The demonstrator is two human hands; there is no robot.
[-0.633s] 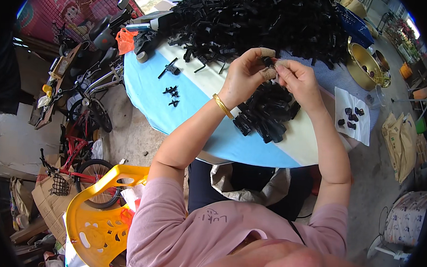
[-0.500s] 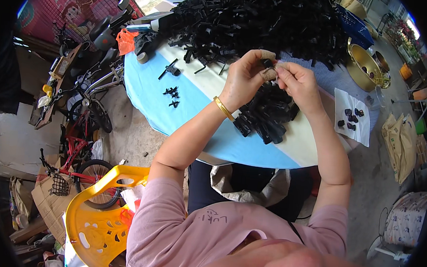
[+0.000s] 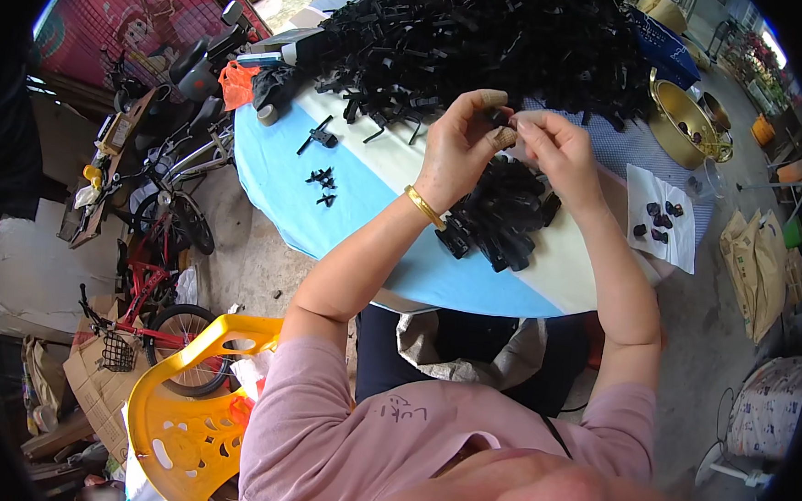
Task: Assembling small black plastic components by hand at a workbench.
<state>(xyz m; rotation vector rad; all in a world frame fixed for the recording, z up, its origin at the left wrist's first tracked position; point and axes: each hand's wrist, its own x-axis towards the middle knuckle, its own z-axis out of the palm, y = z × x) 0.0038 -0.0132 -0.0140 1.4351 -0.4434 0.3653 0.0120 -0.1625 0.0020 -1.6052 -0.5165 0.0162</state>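
Note:
Over the table, my left hand [image 3: 456, 145] is closed in a pinch, with beige wraps on its thumb and fingertip. A small black piece [image 3: 500, 119] shows between those fingers; its kind is too small to tell. Fingertip to fingertip with it, my right hand [image 3: 563, 158] also pinches, and what lies in its grip is hidden. Below both hands rests a bunch of long black plastic parts [image 3: 504, 225]. Behind them rises a large heap of black plastic parts [image 3: 487, 45].
The round table's blue and cream cloth [image 3: 277, 174] carries a few loose black pieces [image 3: 322, 183] on the left. At right are a white sheet with dark lumps [image 3: 639, 187] and a gold pot [image 3: 670, 129]. A yellow chair [image 3: 158, 392] and bicycles [image 3: 177, 228] stand to the left.
Both hands stay close together at nearly the same spot. The right fingers have shifted slightly, and the left fingertips have parted a little around the black piece.

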